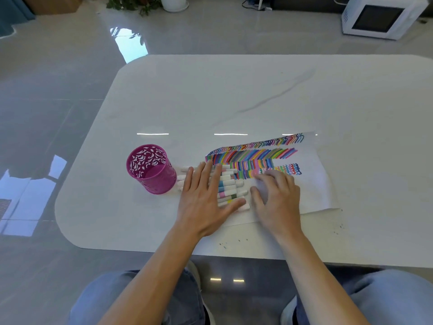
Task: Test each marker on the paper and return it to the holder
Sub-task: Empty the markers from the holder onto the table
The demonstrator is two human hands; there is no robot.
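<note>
Several white markers (228, 184) with coloured bands lie side by side in a row on the left part of the paper (314, 184). My left hand (203, 195) lies flat on top of them, fingers straight and spread. My right hand (276, 195) rests on the paper just right of the marker row, fingers bent with the tips on the sheet; I see nothing held in it. The paper carries rows of coloured test strokes. The pink perforated holder (151, 170) stands upright and empty, left of the markers.
The white table (210, 102) has rounded corners, and small ink specks near its front edge. A white microwave (382, 16) and a potted plant (173, 2) stand on the floor beyond. My knees show below the table edge.
</note>
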